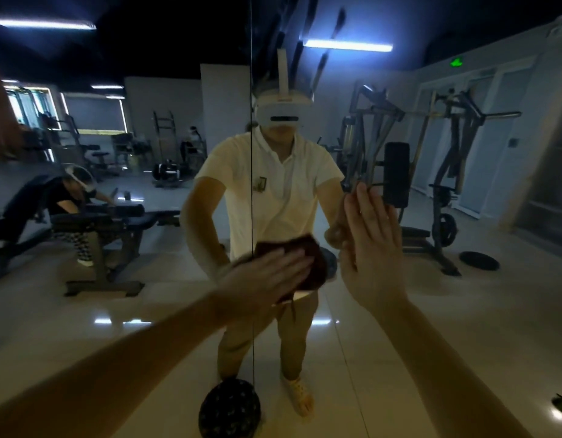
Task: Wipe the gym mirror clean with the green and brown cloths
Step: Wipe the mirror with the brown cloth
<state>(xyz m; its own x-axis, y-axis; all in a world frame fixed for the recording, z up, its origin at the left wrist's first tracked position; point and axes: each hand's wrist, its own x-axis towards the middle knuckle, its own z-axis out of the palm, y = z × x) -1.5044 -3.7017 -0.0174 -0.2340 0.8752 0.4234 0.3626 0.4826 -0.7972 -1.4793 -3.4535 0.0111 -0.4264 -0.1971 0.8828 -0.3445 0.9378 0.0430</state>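
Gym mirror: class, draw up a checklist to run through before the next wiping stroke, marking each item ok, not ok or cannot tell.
1. Brown cloth pressed flat on the mirror by the left hand: ok.
2. Right hand carries a cloth: not ok; it is bare and open against the glass.
3. Green cloth in a hand: not ok.
4. Upper glass free of streaks: not ok; dark smears show.
5. Glass under the brown cloth already clean: cannot tell.
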